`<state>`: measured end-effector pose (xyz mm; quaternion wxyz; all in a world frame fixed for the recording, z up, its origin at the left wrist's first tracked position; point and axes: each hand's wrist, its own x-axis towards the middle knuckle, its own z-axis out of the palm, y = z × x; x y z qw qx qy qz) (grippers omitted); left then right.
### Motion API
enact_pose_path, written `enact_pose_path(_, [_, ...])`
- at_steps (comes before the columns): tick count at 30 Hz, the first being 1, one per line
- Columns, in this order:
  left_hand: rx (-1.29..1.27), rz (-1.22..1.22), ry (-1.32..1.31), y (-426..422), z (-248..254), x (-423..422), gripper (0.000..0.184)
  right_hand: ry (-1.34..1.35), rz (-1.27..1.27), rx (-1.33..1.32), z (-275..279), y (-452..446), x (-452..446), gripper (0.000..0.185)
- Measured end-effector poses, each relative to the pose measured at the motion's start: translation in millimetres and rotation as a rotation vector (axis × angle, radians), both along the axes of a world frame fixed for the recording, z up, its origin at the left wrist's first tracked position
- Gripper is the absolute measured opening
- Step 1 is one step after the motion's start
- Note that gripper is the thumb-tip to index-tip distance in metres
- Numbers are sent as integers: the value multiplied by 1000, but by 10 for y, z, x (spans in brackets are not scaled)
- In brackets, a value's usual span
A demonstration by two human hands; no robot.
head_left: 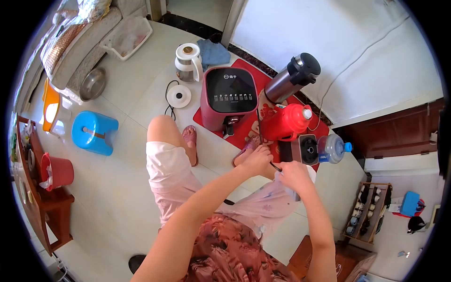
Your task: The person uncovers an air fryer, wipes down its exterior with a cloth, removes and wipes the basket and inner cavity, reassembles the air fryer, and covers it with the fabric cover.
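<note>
A black power cord [276, 167] stretches between my two hands. My left hand [256, 159] is closed around it in front of the air fryer. My right hand [292, 176] grips the cord further right, with a whitish cloth [311, 173] bunched under the fingers. Upward from my left hand, the cord runs along the right side of the dark red air fryer [229, 94], which has a black top panel and a front handle. Right of the fryer, a red thermos flask [285, 121] stands on the red mat [199, 117].
Close by stand a steel vacuum jug [291, 77], a small appliance [307, 149] and a water bottle [331, 149]. Behind are a glass kettle [189, 63], its base [179, 96] and a blue cloth [213, 51]. A blue stool [95, 132] and red bucket [60, 170] are left.
</note>
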<state>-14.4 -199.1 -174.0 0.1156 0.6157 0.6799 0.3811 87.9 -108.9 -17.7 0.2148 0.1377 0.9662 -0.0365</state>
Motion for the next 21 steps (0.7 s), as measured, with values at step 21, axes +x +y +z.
enact_pose_path(21, [-259,461,-1504,-1596,-381,-898,33,38,-282,-830,-1425,-1288,-1126,28])
